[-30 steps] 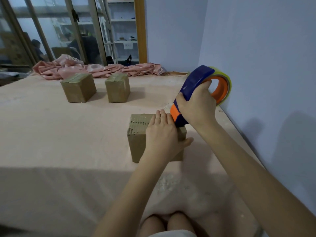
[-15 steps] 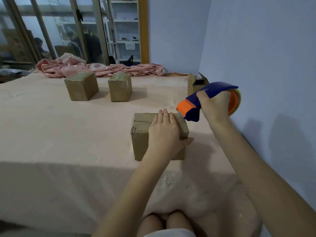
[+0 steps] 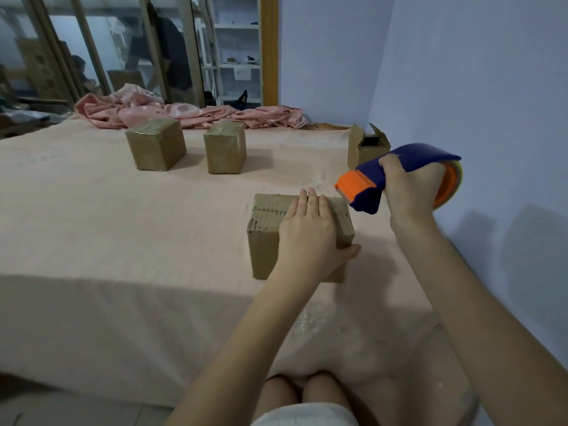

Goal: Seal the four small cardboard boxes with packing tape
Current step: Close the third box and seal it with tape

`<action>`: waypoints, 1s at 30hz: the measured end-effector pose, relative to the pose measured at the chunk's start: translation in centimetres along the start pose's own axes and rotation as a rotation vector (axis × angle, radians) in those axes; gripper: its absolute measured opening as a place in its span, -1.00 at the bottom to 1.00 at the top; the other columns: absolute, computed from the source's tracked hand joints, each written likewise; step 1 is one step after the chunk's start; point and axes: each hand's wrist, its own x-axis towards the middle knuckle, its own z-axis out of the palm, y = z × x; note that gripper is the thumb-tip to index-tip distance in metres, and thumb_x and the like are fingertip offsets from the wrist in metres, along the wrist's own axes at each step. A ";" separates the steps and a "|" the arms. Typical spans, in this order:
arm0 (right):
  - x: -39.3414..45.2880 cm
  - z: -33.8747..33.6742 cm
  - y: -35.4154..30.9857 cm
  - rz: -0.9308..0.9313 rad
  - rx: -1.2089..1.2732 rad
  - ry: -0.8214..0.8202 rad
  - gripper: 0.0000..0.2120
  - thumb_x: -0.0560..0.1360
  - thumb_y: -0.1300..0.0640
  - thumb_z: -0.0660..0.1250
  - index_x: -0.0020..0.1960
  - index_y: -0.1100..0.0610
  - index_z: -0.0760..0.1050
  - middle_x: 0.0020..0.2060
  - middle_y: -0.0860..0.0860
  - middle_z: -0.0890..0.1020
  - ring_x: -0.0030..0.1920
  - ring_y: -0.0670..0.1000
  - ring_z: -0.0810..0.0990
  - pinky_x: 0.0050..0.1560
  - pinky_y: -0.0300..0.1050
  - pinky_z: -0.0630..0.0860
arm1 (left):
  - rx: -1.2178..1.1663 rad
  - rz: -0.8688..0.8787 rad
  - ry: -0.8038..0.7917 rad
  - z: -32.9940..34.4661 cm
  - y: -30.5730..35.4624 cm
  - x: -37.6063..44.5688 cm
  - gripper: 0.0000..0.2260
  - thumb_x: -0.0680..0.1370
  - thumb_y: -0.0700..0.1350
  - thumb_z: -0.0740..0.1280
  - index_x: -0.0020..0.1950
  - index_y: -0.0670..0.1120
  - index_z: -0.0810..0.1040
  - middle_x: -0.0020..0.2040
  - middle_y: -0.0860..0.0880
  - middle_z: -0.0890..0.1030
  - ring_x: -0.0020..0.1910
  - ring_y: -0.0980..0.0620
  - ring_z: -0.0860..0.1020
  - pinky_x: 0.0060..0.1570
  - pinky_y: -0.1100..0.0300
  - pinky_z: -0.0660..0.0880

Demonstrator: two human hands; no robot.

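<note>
Pale pink cloth-covered table (image 3: 107, 229), lilac wall at right, glazed partition far. Crumpled pink fabric (image 3: 190, 113) along far edge. My left hand (image 3: 310, 238) lies flat, fingers straight, on the near brown corrugated cardboard box (image 3: 266, 241). My right hand (image 3: 410, 192) grips the blue-and-orange tape dispenser (image 3: 368, 187), now lower and level beside the box. Two taped boxes (image 3: 156, 144) (image 3: 226, 147) far left; open-flapped box (image 3: 365, 146) far right.

open box (image 3: 356, 149) by wall (image 3: 461, 87), bare cloth (image 3: 123, 226) left
</note>
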 end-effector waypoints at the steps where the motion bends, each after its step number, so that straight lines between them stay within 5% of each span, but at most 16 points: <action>1: 0.0 -0.1 -0.1 0.009 -0.001 -0.002 -0.59 0.37 0.16 0.42 0.16 0.13 0.36 -0.18 -0.11 0.54 -0.22 -0.11 0.57 -0.46 -0.47 0.40 | 0.001 0.001 0.002 0.0 0.0 0.0 -0.08 0.43 0.38 0.20 0.52 -0.22 0.01 0.54 -0.21 0.04 0.53 -0.11 0.00 0.47 0.06 -0.06; 9: -0.1 -0.5 0.2 0.161 0.158 0.055 -0.58 0.36 0.19 0.41 0.17 0.24 0.42 -0.16 -0.01 0.59 -0.23 -0.08 0.60 -0.35 -0.29 0.50 | -0.005 0.006 0.009 0.0 0.0 -0.3 -0.08 0.43 0.37 0.21 0.52 -0.23 0.01 0.54 -0.21 0.03 0.53 -0.11 -0.01 0.47 0.06 -0.07; 18: -0.1 -1.4 -0.1 -0.160 -0.147 0.046 -0.51 0.40 0.15 0.36 0.26 0.23 0.28 0.04 0.01 0.54 -0.08 -0.08 0.57 -0.32 -0.40 0.46 | 0.025 0.013 -0.085 -0.6 -0.1 0.3 -0.09 0.45 0.37 0.20 0.53 -0.20 -0.03 0.54 -0.21 0.02 0.53 -0.11 -0.01 0.47 0.05 -0.06; 23: 0.3 -1.6 0.5 -0.177 -0.235 0.039 -0.49 0.40 0.14 0.37 0.27 0.24 0.27 0.07 0.08 0.56 -0.04 -0.01 0.58 -0.30 -0.36 0.44 | 0.006 0.033 -0.142 -1.3 0.0 0.4 -0.14 0.46 0.35 0.21 0.55 0.00 -0.14 0.54 -0.22 -0.01 0.52 -0.15 -0.03 0.46 0.02 -0.05; 30: -0.1 -1.4 1.8 -0.170 -0.283 0.063 -0.46 0.42 0.12 0.38 0.30 0.22 0.22 0.09 0.07 0.54 -0.04 -0.02 0.57 -0.27 -0.35 0.45 | 0.254 0.007 -0.258 -2.2 3.9 2.1 -0.28 0.56 0.14 0.18 0.49 -0.33 0.02 0.48 -0.40 -0.01 0.47 -0.38 -0.07 0.46 -0.18 -0.08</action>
